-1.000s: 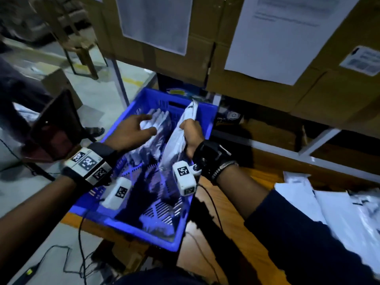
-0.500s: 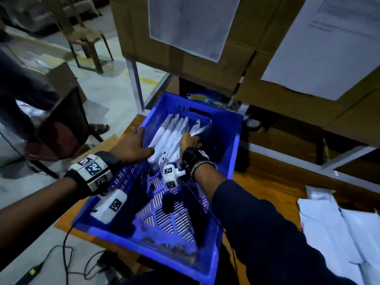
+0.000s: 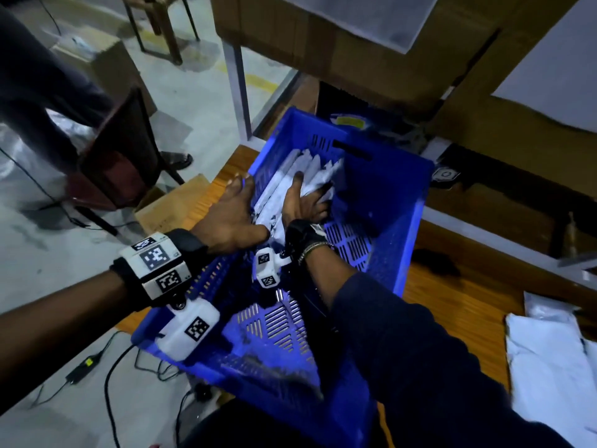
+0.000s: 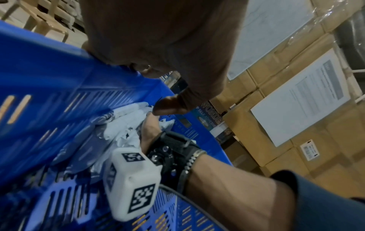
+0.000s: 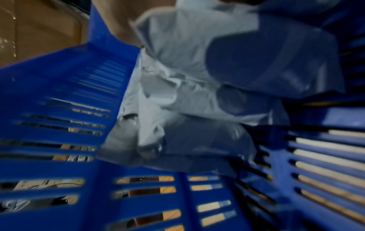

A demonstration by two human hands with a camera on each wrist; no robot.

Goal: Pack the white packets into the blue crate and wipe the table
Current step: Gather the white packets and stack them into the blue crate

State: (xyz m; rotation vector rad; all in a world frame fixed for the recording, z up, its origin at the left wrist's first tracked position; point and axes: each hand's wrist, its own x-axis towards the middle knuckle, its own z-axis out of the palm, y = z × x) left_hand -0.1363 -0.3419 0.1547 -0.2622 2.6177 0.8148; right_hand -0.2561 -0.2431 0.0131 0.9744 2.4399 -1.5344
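The blue crate (image 3: 416,221) sits on the wooden table (image 3: 452,305). Several white packets (image 3: 310,169) stand on edge in its far left corner. My right hand (image 3: 305,202) is inside the crate, fingers spread flat against the side of that stack. My left hand (image 3: 232,211) rests on the crate's left rim, its thumb reaching in towards the packets. The left wrist view shows the packets (image 4: 126,123) against the crate wall (image 4: 59,81). In the right wrist view crumpled packets (image 5: 177,78) fill the corner of the crate (image 5: 59,78). More white packets (image 3: 549,357) lie on the table at right.
Stacked cardboard boxes (image 3: 355,66) with paper sheets rise just behind the crate. A dark chair (image 3: 119,163) and another person stand at left. A small cardboard box (image 3: 168,208) sits beside the table. Cables (image 3: 109,367) trail over the floor. A dark object (image 3: 436,263) lies on the table.
My right hand lowered the packet it held into the crate and now presses it flat against the stack. My left hand slid off the packets onto the crate's left rim.
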